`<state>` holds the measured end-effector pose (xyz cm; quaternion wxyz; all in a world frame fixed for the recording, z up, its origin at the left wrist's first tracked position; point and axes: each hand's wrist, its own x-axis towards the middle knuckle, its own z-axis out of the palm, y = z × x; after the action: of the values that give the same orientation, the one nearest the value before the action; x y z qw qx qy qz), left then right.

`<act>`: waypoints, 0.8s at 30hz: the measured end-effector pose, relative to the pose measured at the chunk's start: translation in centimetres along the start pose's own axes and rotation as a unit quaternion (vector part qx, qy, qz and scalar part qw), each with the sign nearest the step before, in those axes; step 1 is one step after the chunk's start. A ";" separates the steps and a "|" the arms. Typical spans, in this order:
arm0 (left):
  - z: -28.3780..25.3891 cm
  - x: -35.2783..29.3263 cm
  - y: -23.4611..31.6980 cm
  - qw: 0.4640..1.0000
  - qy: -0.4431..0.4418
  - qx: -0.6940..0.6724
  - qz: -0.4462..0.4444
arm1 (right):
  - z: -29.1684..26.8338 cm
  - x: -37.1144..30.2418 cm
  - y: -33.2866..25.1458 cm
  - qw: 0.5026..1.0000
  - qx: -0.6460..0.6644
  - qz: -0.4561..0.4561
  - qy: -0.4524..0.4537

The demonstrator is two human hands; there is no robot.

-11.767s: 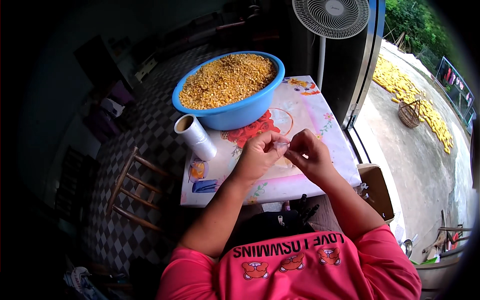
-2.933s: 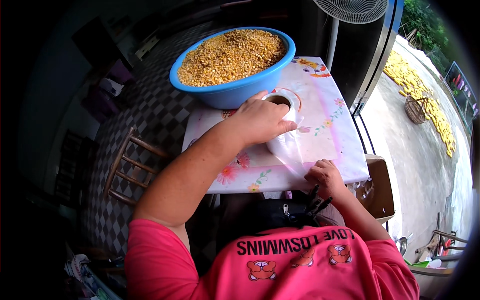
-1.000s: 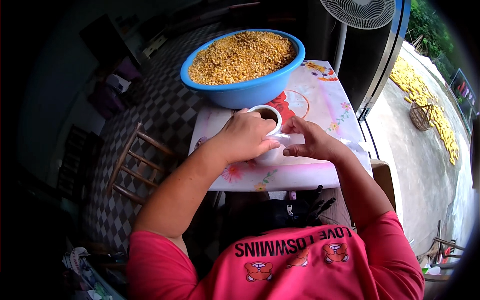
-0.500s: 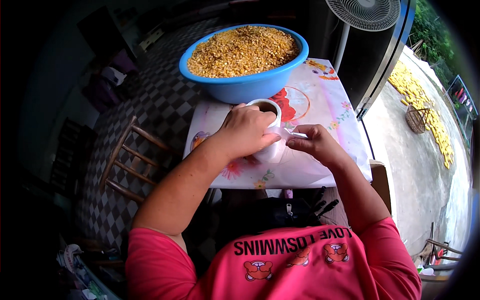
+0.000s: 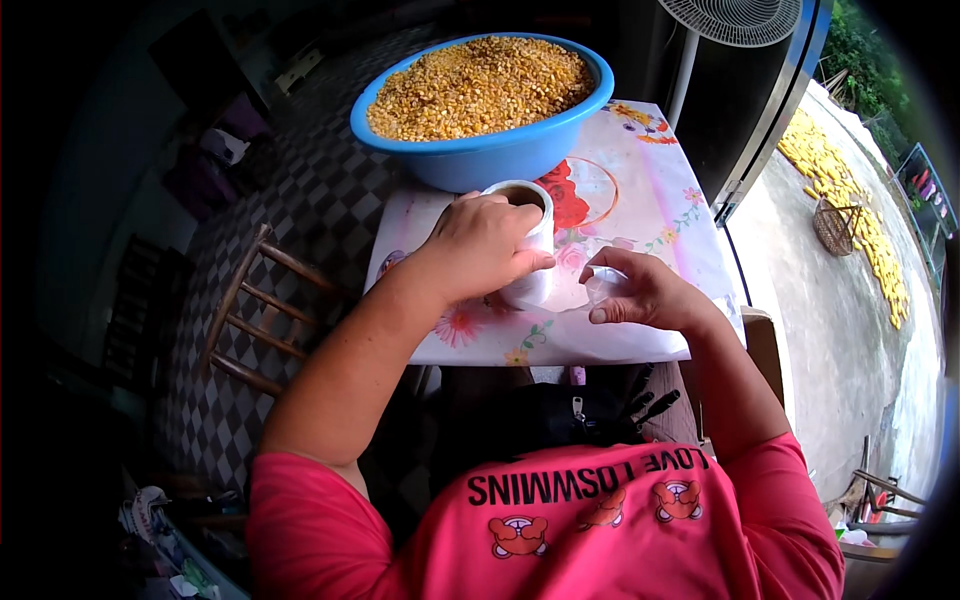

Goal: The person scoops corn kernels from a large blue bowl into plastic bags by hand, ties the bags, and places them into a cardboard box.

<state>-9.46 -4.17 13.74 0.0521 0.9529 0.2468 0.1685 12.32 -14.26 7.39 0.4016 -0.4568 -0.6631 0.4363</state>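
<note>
A white roll of clear plastic film (image 5: 541, 238) with a hollow brown core stands on end, slightly tilted, on the flowered table. Wrapped over its left side and top rim is my left hand (image 5: 478, 247), thumb pressed to the front. To the right of the roll, my right hand (image 5: 648, 292) has its fingers curled around the loose film end (image 5: 603, 284). Thin see-through film stretches from the roll to that hand. Just behind the roll sits a large blue basin (image 5: 470, 165) heaped with yellow corn kernels (image 5: 480, 88).
A flower-printed cloth (image 5: 640, 225) covers the table. A wooden chair (image 5: 265, 310) stands to the left on checkered tiles. At the back right is a white fan (image 5: 735, 18) near a doorway. Outside lie corn cobs (image 5: 830, 170) and a wicker basket (image 5: 834, 227).
My right hand has moved slightly right, drawing the film farther from the roll, and its fingers have spread a little. The left hand stays on the roll. The whole view has shifted slightly.
</note>
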 end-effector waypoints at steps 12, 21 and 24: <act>0.2 -0.1 -0.4 1.000 -0.009 -0.007 0.013 | -3.0 -4.9 2.4 0.982 -0.160 0.099 -0.022; -1.5 -1.0 -1.8 0.998 -0.001 0.060 0.015 | -5.2 -5.4 6.2 0.955 0.136 0.171 0.201; -2.8 -2.6 -4.6 0.997 0.023 0.076 0.004 | -3.6 -5.5 6.7 0.945 0.145 0.166 0.241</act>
<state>-14.69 -1.36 14.75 -0.0271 0.9510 0.2558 0.1714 18.81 -17.41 1.34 0.5336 -0.5885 -0.3906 0.4652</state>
